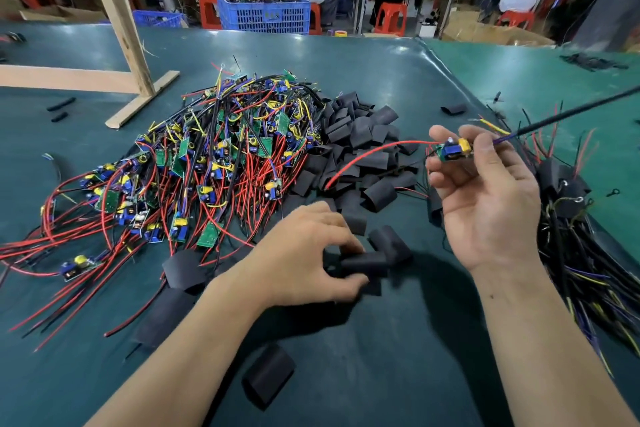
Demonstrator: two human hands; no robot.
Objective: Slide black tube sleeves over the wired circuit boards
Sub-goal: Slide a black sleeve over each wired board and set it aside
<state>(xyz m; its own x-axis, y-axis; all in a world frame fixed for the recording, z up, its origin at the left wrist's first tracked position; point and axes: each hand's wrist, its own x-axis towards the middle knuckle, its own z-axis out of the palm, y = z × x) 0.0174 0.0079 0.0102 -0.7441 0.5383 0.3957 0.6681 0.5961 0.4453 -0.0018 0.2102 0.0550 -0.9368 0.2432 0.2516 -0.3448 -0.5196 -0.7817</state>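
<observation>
Our right hand point(485, 191) pinches a light circuit board point(453, 149) by its edges, raised at right; our left hand point(311, 253) grips a soft, limp black sleeve point(365, 265) on the near table point(381, 374); it likely needs squeezing open.

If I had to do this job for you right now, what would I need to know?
Right hand: raised, pinching a wired circuit board with no sleeve on it yet; its red wire trails left.
Left hand: down on the green table, fingers closing on a loose black sleeve.
Bare boards: big tangled pile at left.
Spare sleeves: heap in the middle.
Done: sleeved boards appear bundled at right.
Left: slide the sleeve over the held board, then work through the pile.
</observation>
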